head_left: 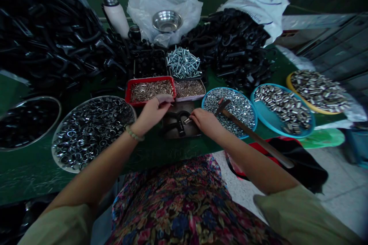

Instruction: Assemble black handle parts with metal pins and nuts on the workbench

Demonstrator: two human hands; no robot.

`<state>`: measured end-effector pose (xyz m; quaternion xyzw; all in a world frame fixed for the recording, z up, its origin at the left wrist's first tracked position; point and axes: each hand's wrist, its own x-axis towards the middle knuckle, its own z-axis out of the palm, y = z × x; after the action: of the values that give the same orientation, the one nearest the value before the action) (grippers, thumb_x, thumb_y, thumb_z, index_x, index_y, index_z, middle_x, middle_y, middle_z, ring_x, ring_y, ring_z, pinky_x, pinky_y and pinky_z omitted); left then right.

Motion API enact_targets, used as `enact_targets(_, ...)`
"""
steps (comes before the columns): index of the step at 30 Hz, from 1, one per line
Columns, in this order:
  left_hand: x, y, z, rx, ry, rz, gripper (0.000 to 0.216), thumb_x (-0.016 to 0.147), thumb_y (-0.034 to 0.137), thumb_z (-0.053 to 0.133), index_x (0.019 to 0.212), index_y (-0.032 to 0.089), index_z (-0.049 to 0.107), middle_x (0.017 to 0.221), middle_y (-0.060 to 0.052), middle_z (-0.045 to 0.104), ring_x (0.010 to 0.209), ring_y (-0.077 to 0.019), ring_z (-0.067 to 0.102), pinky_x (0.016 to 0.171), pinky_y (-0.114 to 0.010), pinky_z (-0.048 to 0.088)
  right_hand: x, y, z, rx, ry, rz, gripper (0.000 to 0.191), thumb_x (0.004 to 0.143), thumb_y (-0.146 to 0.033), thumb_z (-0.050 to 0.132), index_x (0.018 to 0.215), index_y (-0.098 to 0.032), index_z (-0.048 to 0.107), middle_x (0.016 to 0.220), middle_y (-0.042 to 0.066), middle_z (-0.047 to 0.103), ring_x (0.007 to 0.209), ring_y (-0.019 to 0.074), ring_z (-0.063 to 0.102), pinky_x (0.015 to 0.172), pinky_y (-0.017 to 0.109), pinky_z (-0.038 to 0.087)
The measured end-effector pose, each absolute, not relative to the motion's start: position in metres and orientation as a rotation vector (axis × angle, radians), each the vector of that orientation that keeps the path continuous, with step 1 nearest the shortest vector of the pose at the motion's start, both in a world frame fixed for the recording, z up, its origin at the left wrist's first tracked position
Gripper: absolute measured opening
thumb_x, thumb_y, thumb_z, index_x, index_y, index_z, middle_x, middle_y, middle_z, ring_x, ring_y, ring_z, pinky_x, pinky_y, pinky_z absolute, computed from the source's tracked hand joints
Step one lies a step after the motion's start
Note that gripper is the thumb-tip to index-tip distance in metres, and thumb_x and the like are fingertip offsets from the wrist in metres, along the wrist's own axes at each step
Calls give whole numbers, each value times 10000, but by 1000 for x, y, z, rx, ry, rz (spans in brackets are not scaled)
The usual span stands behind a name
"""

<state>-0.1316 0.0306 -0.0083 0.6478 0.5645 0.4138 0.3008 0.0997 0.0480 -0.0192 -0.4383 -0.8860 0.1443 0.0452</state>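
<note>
My left hand (153, 113) reaches to the front edge of the red tray (128, 92) of thin metal pins, fingers pinched together on something too small to make out. My right hand (204, 121) is closed on a small silvery part at the end of a black curved clamp piece (176, 119) that lies on a dark metal plate (195, 133) in front of me. Both hands sit close together over that plate.
A hammer (250, 132) rests across a blue bowl of nuts (253, 122). Round it lie a steel bowl of rings (92, 130), a tray of bolts (183, 62), bowls of sleeves (283, 108), and black clamp heaps (48, 38) behind.
</note>
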Motion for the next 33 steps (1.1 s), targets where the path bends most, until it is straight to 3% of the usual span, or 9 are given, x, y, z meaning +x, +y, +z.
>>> enact_targets(3,-111,6,-20,1846,1505,971,312,817,128,536,1121,165,598,1060,-58,654,976,-171,595,954,-353,471,98,41,-24,-1197,-2897,176,214,956,-182,433,972,-133,640,936,124,652,872,225,603,741,315,419)
enact_targets(8,-105,5,-37,1947,1585,837,355,812,100,529,1159,157,570,1031,-56,648,974,-185,562,950,-346,451,133,38,-24,-1220,-2757,-5,394,973,-346,426,1292,-142,532,1116,132,643,1003,259,581,833,362,422)
enact_targets(17,-97,5,-15,2486,1577,403,257,901,190,473,1122,211,602,909,-83,641,964,-244,538,875,-393,427,223,44,-20,-1887,-2629,-253,281,902,-296,496,1108,-121,573,1030,166,638,993,325,574,777,408,450)
enact_targets(20,-99,-4,-17,2611,1516,310,223,928,226,441,1034,195,634,898,-108,658,974,-261,536,869,-407,428,210,36,-18,-1930,-2565,-115,320,930,-266,403,1175,-112,541,1084,196,611,918,309,617,708,399,475)
enact_targets(23,-106,-16,-26,2565,1584,400,279,924,320,479,1145,223,619,1165,-115,634,1141,-281,501,981,-445,393,184,21,-7,-1758,-2413,264,358,957,-276,339,1251,-133,487,1160,193,607,933,290,645,743,403,502)
enact_targets(26,-111,-24,-33,2480,1633,465,402,880,331,559,1270,236,564,1397,-113,496,1294,-297,415,1103,-480,296,157,8,6,-1455,-2387,617,329,963,-283,348,1247,-195,489,1183,135,639,1027,268,641,847,393,499)
enact_targets(33,-112,-24,-34,2422,1618,495,415,865,297,576,1277,245,556,1372,-110,522,1291,-281,437,1139,-499,257,128,11,18,-1500,-2446,735,345,960,-262,357,1263,-173,495,1172,147,661,997,277,660,852,398,483)
